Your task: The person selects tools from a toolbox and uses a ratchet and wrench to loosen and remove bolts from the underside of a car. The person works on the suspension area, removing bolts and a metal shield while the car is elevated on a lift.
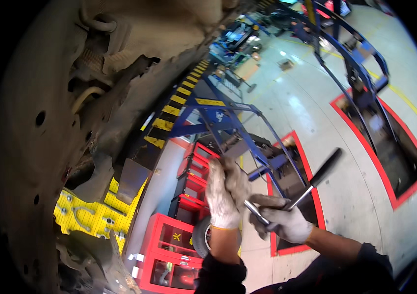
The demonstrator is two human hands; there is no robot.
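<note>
My right hand [287, 223], in a white work glove with grey, dirty fingers, is closed around the head end of a ratchet wrench [327, 166]. The wrench's black handle points up and to the right. A silver socket or short extension [256, 211] sticks out from its head toward my left hand. My left hand [225, 193], in the same kind of soiled glove, is raised just left of the tool. Its fingers stretch upward, and I see nothing held in it. Above and left of both hands is the dirty underside of a raised vehicle [135, 112].
A blue lift [218, 117] with a yellow-and-black striped edge [171, 110] stands beyond my hands. Red-rimmed floor pits [323, 215] lie to the right. Red cabinets [152, 240], a tire [201, 237] and a yellow pegboard with tools [93, 215] are below left.
</note>
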